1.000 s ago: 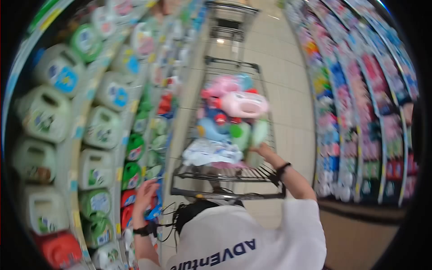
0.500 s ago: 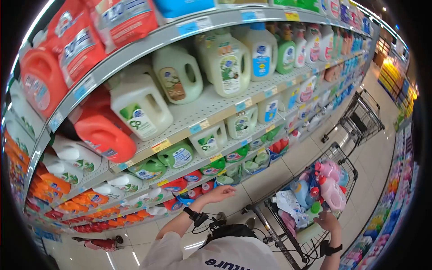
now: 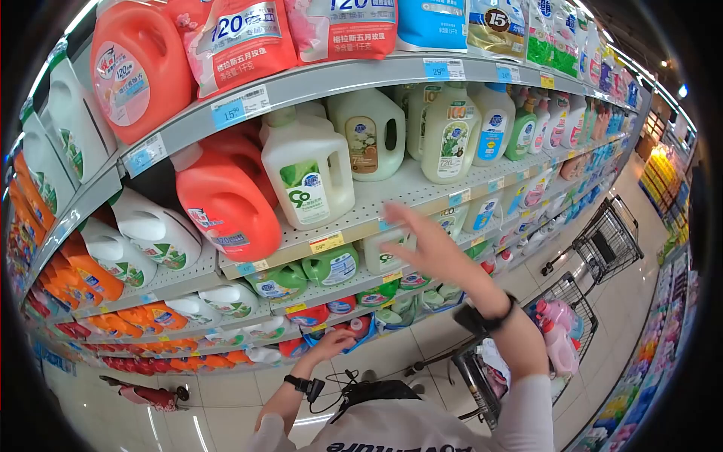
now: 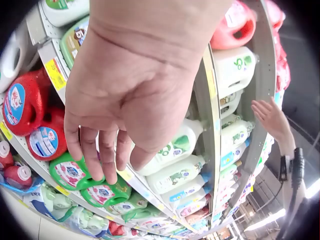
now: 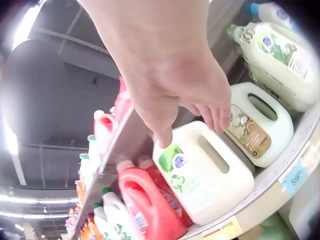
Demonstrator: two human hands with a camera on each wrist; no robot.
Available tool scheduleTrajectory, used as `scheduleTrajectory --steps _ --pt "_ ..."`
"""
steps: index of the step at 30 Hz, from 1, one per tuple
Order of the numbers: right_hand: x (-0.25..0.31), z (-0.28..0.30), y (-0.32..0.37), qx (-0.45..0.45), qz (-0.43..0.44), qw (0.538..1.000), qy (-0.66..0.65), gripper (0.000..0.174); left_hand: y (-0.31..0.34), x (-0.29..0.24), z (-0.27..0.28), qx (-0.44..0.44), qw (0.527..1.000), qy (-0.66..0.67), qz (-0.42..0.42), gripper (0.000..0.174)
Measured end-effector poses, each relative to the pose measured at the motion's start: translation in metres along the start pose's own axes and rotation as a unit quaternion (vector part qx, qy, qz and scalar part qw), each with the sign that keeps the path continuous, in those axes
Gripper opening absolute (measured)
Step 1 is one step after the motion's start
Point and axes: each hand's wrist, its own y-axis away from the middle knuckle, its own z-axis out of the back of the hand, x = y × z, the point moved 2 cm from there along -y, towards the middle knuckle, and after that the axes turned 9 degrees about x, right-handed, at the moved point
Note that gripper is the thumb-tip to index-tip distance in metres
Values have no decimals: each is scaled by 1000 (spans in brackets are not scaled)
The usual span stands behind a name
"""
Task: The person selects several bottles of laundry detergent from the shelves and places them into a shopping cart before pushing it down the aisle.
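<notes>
Supermarket shelving is curving round the person on the left side of the aisle, packed with laundry detergent.

Closest in, the left hand (image 3: 335, 343) is hanging low in front of the bottom shelves. Its fingers (image 4: 97, 160) are drooping loose and straight, holding nothing, just above the green bottles (image 4: 67, 170) lined up there.

Higher up, the right hand (image 3: 422, 245) is hovering in front of the middle shelf edge (image 3: 354, 226) with fingers stretched out and empty. From the right wrist view it is sitting just over the white jug with the green leaf label (image 5: 205, 172) without touching it.

That jug (image 3: 309, 177) is standing upright at the front of the shelf, between a red jug (image 3: 226, 203) and a beige jug (image 3: 367, 135). All three are facing label-out, likely so shoppers can read them, and price tags are lining the shelf lip below for the same reason.

Further right, a shopping cart (image 3: 584, 316) is waiting on the tiled floor beside the person. Pink bottles (image 3: 557, 331) are lying in it.

Beyond it, a second cart (image 3: 606, 241) is standing against the shelving, well apart.
</notes>
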Motion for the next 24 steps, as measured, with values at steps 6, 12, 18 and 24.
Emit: scheduleTrajectory --steps 6,12,18,24 --pt "-73 -37 -178 -56 -95 981 -158 67 85 25 26 -126 990 57 10 33" --pt "-41 -33 -173 13 -103 950 -294 43 137 61 38 -180 981 59 33 29" --pt "4 -30 -138 -75 -173 895 -405 39 134 66 41 -174 972 133 82 33" --pt "18 -13 -58 -90 -252 895 -356 43 80 35 48 -115 986 78 96 33"
